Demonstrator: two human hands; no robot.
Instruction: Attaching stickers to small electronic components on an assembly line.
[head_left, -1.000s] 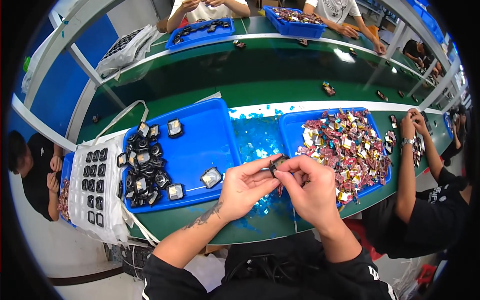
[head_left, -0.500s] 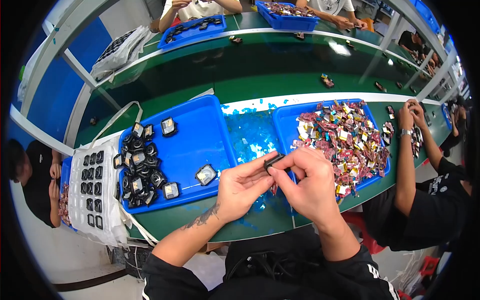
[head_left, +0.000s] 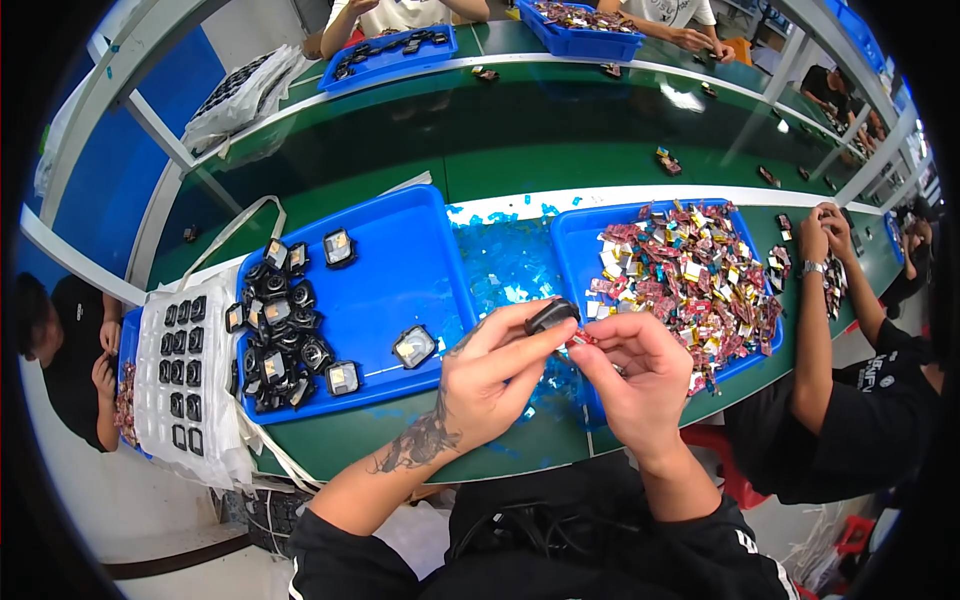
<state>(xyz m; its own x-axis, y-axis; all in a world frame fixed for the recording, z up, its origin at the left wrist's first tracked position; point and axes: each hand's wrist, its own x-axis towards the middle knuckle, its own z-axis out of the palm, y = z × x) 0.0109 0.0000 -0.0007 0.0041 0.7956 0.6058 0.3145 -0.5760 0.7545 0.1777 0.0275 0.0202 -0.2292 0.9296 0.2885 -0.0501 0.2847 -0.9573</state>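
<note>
Between the two blue trays, my left hand (head_left: 485, 380) is closed around a small black plastic case (head_left: 551, 315), tilted up on its edge. My right hand (head_left: 643, 375) pinches a small reddish circuit board (head_left: 583, 338) close against the case's right side. Whether the board is touching the case is hidden by my fingers. To the left, a blue tray (head_left: 405, 260) bears a pile of similar black cases (head_left: 275, 350), several with pale square faces. The blue tray (head_left: 572, 250) on the right is heaped with reddish circuit boards (head_left: 690, 270) with white and yellow parts.
Blue film scraps (head_left: 495, 265) litter the green bench between the trays. A white moulded tray (head_left: 170, 400) with black frames stands at far left. Beyond a white ledge runs a green belt (head_left: 540, 150) with scattered parts. Co-workers sit at right, left and across.
The black case has turned in my left hand, showing more of its rounded side. My right hand has shifted right and down, and a reddish board now shows between its fingertips.
</note>
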